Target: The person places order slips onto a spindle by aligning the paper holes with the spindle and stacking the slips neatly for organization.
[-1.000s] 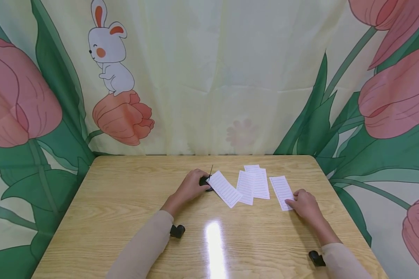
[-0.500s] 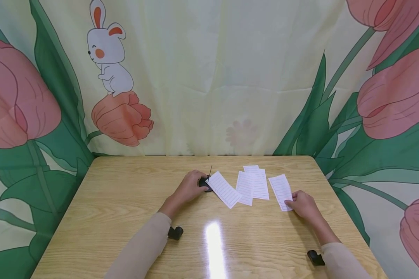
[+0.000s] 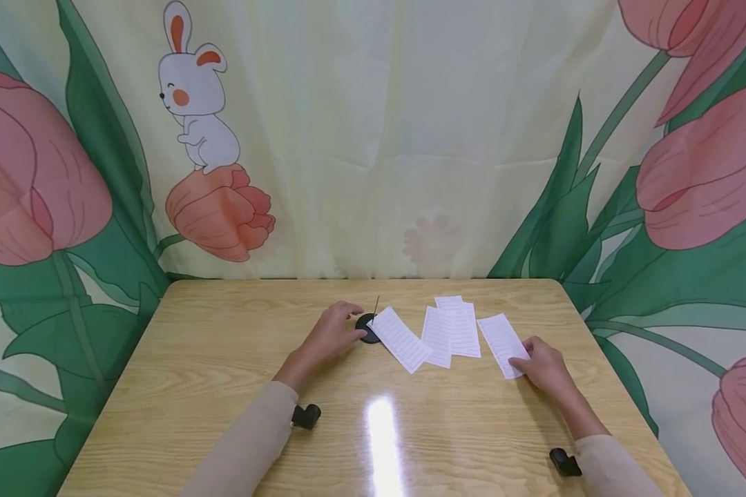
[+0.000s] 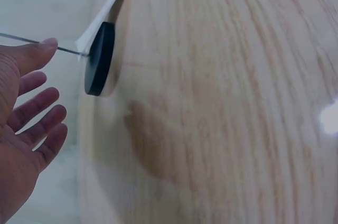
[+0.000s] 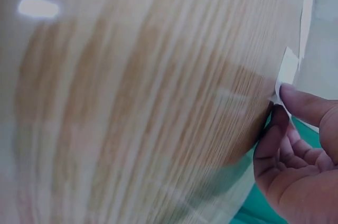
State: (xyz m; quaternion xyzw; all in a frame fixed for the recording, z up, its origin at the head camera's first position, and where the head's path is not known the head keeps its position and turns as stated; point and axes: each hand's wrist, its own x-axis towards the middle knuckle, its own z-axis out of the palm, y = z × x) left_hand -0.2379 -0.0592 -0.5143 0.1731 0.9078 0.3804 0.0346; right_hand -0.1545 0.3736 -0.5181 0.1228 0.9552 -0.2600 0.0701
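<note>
A black round base with a thin upright metal spike, a paper spike (image 3: 367,330), stands near the back middle of the table. A lined paper slip (image 3: 400,341) has its upper left corner at the spike's foot; the left wrist view does not settle whether it is pierced. My left hand (image 3: 331,338) is beside the base, fingers spread and relaxed, holding nothing. In the left wrist view its thumb (image 4: 39,55) overlaps the spike. My right hand (image 3: 543,364) pinches the lower right edge of another lined slip (image 3: 499,342) between thumb and fingers.
Between the hands, several lined slips (image 3: 465,330) lie overlapping on the wooden table (image 3: 236,345). A printed curtain (image 3: 348,138) hangs right behind the table's back edge. Light glares off the tabletop in front.
My left hand has loosened from around the spike's base and drawn back slightly left, its fingers spreading. My right hand keeps its pinch, and its slip has bent and tilted slightly.
</note>
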